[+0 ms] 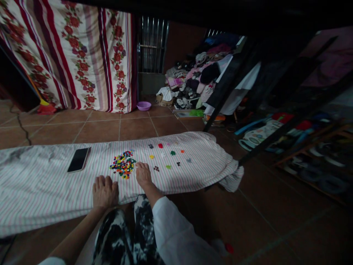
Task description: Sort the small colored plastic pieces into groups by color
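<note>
- The left hand [105,192] lies palm down at the near edge of the striped cloth [49,180], relaxed, its fingers loosely bent and gripping nothing visible.
- The right hand [143,175] is at the right edge of the bead pile [123,165], fingers curled toward it — whether they pinch a bead, I cannot tell.
- The bead pile, made of small pieces in many colours, sits on the cloth, farther off than the left hand and a little to its right.
- To the right of the pile lie small sorted clusters, well apart from one another: on the far side, dark grey pieces [150,146] and red pieces [160,146]; nearer, yellow pieces [151,156], dark green pieces [173,153] and orange pieces [182,151]; nearest, brown pieces [156,169], light green pieces [168,167] and black pieces [178,164].
- A phone [79,160] with a dark screen lies left of the pile.
- Beyond the cloth, on the tiled floor [104,127], stand a purple basin [143,106] and — farther right — a heap of clothes [198,75].
</note>
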`<state>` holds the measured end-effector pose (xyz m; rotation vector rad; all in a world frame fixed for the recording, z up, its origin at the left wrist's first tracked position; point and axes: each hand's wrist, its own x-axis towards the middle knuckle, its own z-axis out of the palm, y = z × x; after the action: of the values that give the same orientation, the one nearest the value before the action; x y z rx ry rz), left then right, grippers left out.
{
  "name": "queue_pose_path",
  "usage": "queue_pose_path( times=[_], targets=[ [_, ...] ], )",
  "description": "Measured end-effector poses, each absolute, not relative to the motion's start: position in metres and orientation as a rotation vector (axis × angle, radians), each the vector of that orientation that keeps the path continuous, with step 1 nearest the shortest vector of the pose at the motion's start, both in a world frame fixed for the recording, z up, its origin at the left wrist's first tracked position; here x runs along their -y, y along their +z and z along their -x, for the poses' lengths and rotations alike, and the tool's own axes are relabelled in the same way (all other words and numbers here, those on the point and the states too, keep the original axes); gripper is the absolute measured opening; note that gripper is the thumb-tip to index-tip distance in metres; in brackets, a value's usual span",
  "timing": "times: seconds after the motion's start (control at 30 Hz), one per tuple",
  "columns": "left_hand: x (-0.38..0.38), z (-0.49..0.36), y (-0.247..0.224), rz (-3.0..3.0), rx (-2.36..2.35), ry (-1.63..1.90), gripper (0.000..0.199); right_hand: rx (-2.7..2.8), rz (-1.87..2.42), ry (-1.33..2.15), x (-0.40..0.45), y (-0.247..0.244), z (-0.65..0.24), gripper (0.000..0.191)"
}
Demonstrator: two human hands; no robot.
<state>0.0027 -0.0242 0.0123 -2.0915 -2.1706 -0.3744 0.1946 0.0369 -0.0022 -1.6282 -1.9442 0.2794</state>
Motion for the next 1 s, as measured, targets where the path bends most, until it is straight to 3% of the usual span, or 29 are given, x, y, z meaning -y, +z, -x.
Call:
queue_pose_path(
  times=[0.3,0.67,1.0],
  targets=[
    [-0.011,-0.015,0.002,1.842,2.279,-0.65,0.05,1.918,1.596,0.261,-0.035,-0.003,-0.195,0.025],
    [-0.006,-0.031,0.014,1.785,2.264,-0.534,0.05,1.87,1.762,0.218,-0.041,-0.002,-0.192,0.01],
    [-0.008,-0.034,0.016,1.764,2.288,-0.537,0.051,1.704,1.624,0.314,-0.041,-0.008,-0.198,0.024]
  ],
)
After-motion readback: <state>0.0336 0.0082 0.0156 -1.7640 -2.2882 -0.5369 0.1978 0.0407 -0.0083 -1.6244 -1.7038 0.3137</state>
